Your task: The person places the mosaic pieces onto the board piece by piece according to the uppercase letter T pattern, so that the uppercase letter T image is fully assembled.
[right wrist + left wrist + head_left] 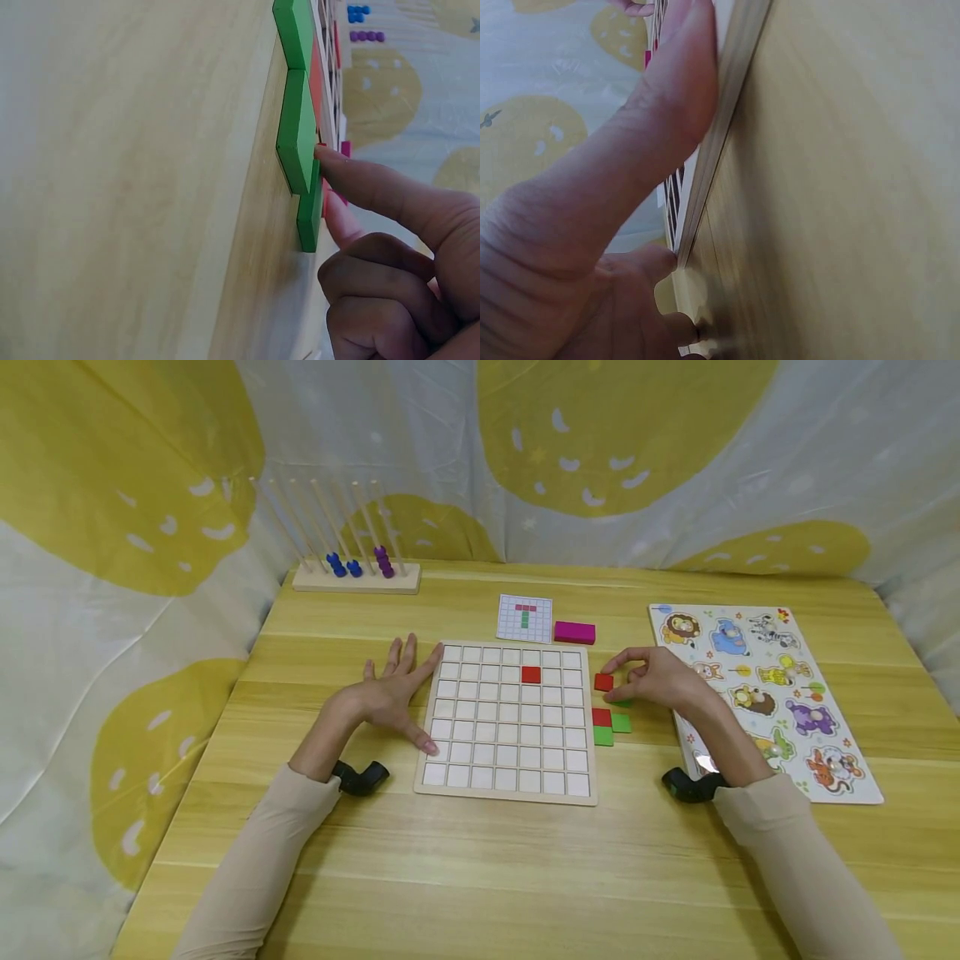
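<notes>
A square wooden grid board (483, 732) lies flat, with one red square tile (531, 675) in a cell of its upper part. My left hand (390, 697) spreads its fingers along the board's left side; its thumb (675, 97) rests on the rim and the index fingertip touches near the upper left corner. To the right of the board, my right hand (652, 681) pinches another red tile (603, 682) between thumb and index finger. A green tile (309, 217) lies partly under that hand. Just below are a further red tile (602, 717) and two green tiles (621, 723).
Behind the board lie a pattern card (524, 618) with a red and green T and a magenta block (575, 632). An animal puzzle board (772, 710) lies under the right forearm. A peg stand with beads (356, 578) stands at the back left, before a curtain.
</notes>
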`<state>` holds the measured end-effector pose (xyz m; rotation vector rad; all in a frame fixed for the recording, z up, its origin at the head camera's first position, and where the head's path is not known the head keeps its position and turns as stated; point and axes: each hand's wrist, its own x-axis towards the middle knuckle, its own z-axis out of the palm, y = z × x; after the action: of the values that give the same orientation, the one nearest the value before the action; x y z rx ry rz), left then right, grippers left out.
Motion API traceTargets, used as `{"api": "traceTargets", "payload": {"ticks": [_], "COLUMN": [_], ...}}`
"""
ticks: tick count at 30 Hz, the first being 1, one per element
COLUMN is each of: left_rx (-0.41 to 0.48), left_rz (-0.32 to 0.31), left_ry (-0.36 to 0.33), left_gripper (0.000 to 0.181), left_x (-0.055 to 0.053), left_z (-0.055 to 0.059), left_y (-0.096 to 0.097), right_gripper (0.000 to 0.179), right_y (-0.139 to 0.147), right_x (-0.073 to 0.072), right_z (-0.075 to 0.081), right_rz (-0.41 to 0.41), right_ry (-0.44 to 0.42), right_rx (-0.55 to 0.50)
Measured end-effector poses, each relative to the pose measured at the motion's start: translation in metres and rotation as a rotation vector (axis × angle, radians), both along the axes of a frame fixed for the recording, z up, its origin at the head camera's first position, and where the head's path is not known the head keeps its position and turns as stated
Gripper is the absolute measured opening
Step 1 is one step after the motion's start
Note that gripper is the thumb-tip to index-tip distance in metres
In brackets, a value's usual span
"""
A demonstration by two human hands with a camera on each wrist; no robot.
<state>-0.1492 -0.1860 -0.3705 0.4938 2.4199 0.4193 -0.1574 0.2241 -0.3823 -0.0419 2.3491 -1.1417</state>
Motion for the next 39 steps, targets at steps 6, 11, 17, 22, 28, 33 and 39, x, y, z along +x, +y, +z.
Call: {"api": "traceTargets", "payload": {"ticks": [6, 11, 17, 22, 28, 33, 39], "left_rx": [-0.001, 0.001, 0.007, 0.002, 0.002, -0.001, 0.0], "left_rz": [-0.003, -0.003, -0.004, 0.001, 0.001, 0.002, 0.0], "left_ry": [-0.001, -0.003, -0.002, 0.0, -0.004, -0.002, -0.006], "left_gripper": [0.151, 0.151, 0.151, 0.151, 0.151, 0.151, 0.151], "left_x": [0.0, 0.0, 0.0, 0.0, 0.0, 0.0, 0.0], "left_z": [0.0, 0.0, -0.001, 0.0, 0.0, 0.0, 0.0], "left_y": [0.0, 0.0, -0.001, 0.0, 0.0, -0.001, -0.001], "right_gripper": [0.041, 0.042, 0.044, 0.04, 0.036, 0.033, 0.031], "right_y": [-0.003, -0.004, -0.003, -0.004, -0.007, -0.012, -0.029], "right_x": [0.001, 0.001, 0.001, 0.001, -0.001, -0.002, -0.006], "right_z": [0.001, 0.002, 0.002, 0.002, 0.005, 0.009, 0.012], "right_rz": [-0.016, -0.025, -0.03, -0.028, -0.009, -0.01, -0.009], "right_ry": [-0.003, -0.001, 0.003, 0.005, 0.036, 0.096, 0.141], "right_rx": [0.035, 0.054, 0.066, 0.073, 0.11, 0.097, 0.021]}}
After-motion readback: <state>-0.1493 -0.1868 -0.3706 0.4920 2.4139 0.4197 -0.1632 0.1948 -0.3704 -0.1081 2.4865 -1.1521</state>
